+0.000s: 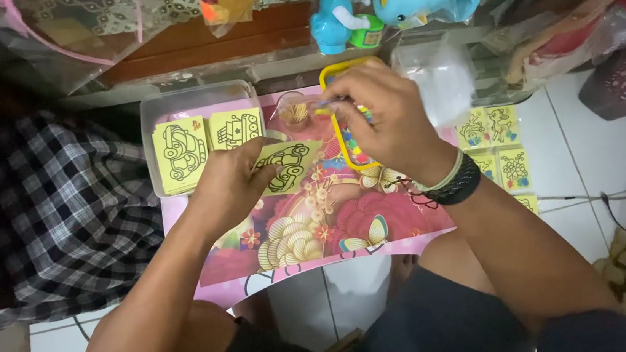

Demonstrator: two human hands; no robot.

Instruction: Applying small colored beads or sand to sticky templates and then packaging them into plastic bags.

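A yellow card printed with a black car outline (287, 166) is pinned under the left hand (231, 185), on the floral pink tabletop (378, 219). The card lies just to the right of that hand's knuckles, its long axis running across the table and tilted slightly upward to the right; the fingers (270, 166) are curled down onto its near edge, so the hand is narrowly closed on it rather than spread.

The right hand (388, 119) is held just beyond and to the right of the card, over a yellow-rimmed tray of small coloured compartments (341, 139). Its fingertips are pinched together on something thin and blurred; what it is cannot be told. Of the two hands, the left is the nearer to the card, being in contact with it.

To the left of the left hand, a clear plastic box (168, 106) holds two more yellow outline cards (182, 152). A small clear cup (293, 113) stands just left of the right hand's fingertips. More coloured cards (488, 127) lie on the floor tiles right of the right wrist, which carries a black braided wristband (457, 183).
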